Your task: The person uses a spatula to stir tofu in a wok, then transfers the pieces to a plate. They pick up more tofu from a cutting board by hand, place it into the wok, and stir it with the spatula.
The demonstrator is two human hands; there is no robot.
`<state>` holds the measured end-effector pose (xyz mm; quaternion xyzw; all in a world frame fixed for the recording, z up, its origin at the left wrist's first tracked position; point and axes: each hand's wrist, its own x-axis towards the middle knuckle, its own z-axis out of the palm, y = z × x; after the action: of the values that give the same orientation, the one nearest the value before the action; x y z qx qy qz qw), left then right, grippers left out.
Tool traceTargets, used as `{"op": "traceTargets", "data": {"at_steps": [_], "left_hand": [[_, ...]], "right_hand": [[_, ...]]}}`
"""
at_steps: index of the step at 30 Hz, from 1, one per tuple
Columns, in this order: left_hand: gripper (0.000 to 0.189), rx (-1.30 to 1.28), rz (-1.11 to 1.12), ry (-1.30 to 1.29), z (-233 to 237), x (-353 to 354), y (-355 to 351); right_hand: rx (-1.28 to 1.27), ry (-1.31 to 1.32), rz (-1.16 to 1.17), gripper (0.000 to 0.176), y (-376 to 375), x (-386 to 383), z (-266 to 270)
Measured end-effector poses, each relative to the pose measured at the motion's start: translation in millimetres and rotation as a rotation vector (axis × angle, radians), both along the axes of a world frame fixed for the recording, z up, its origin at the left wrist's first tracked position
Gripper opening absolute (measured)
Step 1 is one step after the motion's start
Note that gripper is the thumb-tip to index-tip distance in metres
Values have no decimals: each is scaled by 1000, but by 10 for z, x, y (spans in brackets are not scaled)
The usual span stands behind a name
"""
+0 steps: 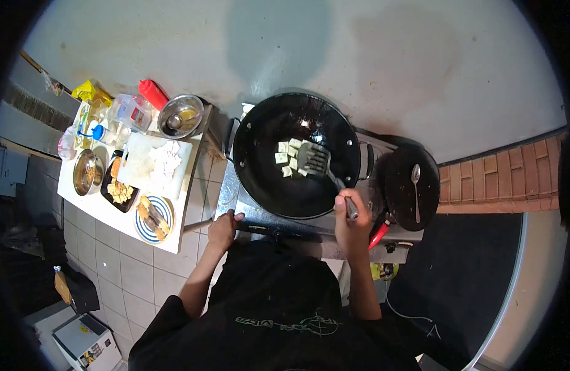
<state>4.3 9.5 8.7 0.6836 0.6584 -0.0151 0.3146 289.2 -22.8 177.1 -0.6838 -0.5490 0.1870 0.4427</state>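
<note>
My right hand (353, 224) is closed around the handle of a slotted spatula (314, 159). The spatula's head lies inside a large black wok (291, 201), against the right side of a small heap of white tofu cubes (282, 157). Oil glistens on the wok's far wall. At the front left corner of the stove (251, 213), my left hand (222, 231) is curled over the edge, with its thumb toward the wok.
Right of the wok, a spoon (416, 191) rests on a black pan (396, 182) with a red handle (379, 235). The white table (75, 179) at left bears a cutting board (136, 167), a steel bowl (180, 116), a black tray (119, 201), a striped plate (154, 218) and a red bottle (153, 94).
</note>
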Motion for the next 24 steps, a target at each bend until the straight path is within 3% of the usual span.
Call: {"op": "traceTargets", "data": {"at_steps": [8,18,24], "left_hand": [[50,53,-14,-101,-82,-57,-35],[50,59,7,-78,-42,-29,-32],[49,17,-19,-39,42,-21,30]], "right_hand": [[-27,-29,32,10,40,163,45],[-88,-1,122,7,294,206,323],[-43,-3,190,8,356,61,223]]}}
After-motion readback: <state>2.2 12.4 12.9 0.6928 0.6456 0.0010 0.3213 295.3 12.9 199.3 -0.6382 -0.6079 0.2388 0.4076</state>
